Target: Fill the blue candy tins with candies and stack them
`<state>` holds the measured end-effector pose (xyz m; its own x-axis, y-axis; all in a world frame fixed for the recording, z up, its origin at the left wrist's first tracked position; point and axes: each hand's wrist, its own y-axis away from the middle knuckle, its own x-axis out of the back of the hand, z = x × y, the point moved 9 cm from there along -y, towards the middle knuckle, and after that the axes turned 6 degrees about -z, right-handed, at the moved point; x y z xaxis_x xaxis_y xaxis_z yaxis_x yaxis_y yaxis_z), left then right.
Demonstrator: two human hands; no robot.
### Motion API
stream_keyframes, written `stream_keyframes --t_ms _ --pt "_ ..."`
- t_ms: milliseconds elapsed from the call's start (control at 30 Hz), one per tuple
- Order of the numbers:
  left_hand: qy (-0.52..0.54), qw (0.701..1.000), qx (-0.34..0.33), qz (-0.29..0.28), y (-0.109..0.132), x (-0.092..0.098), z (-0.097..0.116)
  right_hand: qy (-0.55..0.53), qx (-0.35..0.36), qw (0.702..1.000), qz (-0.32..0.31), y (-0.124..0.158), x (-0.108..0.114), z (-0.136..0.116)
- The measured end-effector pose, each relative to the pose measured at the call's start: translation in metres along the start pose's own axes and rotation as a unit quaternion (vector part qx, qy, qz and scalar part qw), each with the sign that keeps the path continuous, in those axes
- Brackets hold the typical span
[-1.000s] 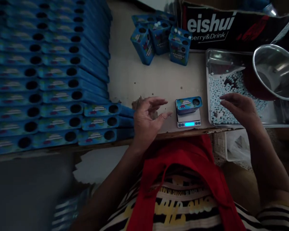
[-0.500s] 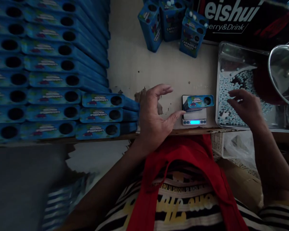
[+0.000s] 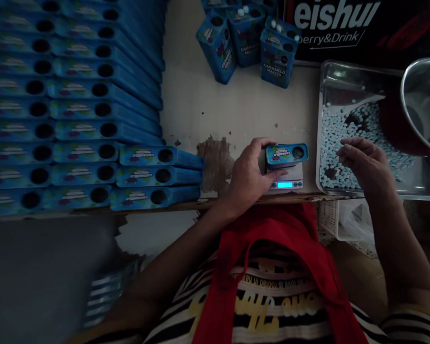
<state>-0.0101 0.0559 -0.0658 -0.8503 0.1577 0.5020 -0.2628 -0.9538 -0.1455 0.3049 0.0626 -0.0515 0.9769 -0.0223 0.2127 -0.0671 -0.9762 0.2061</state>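
Observation:
A small blue candy box (image 3: pixel 287 155) lies on a little digital scale (image 3: pixel 285 182) with a lit blue display, near the table's front edge. My left hand (image 3: pixel 252 174) grips the box's left end between thumb and fingers. My right hand (image 3: pixel 363 162) hovers over a metal tray (image 3: pixel 326 71) of pale blue-white candies (image 3: pixel 338 138), fingers loosely curled. What the right fingers hold, if anything, is hidden.
Rows of flat blue boxes (image 3: pixel 71 110) are stacked across the left of the table. Three upright filled boxes (image 3: pixel 247 45) stand at the back. A metal bowl (image 3: pixel 424 100) rests over the tray's right side, and a black carton (image 3: pixel 361 28) stands behind it.
My left hand moved right from the bare table and closed on the box on the scale. My right hand stayed over the candy tray.

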Motion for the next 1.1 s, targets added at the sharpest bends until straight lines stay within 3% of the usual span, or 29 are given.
stream_keyframes --t_ms 67,133,200,300,400,467,667,767,867,933,1000,1100 --pt "0.022 1.0 -0.006 0.0 -0.003 -0.003 0.002 0.06 0.019 0.998 0.004 0.002 0.002 -0.001" --pt "0.041 0.999 -0.019 0.01 -0.003 -0.003 0.005 0.204 0.063 0.977 0.021 0.004 0.007 -0.008" --pt "0.044 0.998 -0.03 0.021 -0.002 -0.001 0.008 0.389 0.108 0.915 0.018 0.006 0.004 -0.015" --pt "0.031 0.999 -0.027 0.028 -0.001 0.003 0.01 0.583 0.114 0.803 -0.045 0.004 -0.012 -0.007" --pt "0.025 0.999 -0.021 0.03 0.001 0.009 0.012 0.647 0.088 0.752 -0.089 -0.001 -0.022 0.003" --pt "0.025 0.999 -0.023 0.03 0.003 0.013 0.015 0.646 0.077 0.755 -0.081 -0.004 -0.02 0.003" --pt "0.03 0.998 -0.041 0.032 0.005 0.025 0.019 0.558 0.041 0.828 0.023 -0.01 0.022 -0.007" --pt "0.014 0.998 -0.046 0.027 0.002 0.028 0.025 0.492 0.066 0.867 0.045 -0.005 0.023 -0.031" --pt "-0.034 0.998 -0.058 0.016 -0.002 0.03 0.035 0.382 0.128 0.914 0.044 0.008 -0.003 -0.07" --pt "-0.08 0.995 -0.066 0.011 -0.005 0.031 0.042 0.353 0.189 0.916 0.01 0.017 -0.034 -0.098" --pt "-0.121 0.99 -0.072 0.009 -0.008 0.033 0.047 0.378 0.249 0.891 -0.041 0.023 -0.07 -0.119" --pt "-0.159 0.984 -0.076 0.0 -0.013 0.031 0.052 0.45 0.298 0.832 -0.132 0.024 -0.114 -0.126"
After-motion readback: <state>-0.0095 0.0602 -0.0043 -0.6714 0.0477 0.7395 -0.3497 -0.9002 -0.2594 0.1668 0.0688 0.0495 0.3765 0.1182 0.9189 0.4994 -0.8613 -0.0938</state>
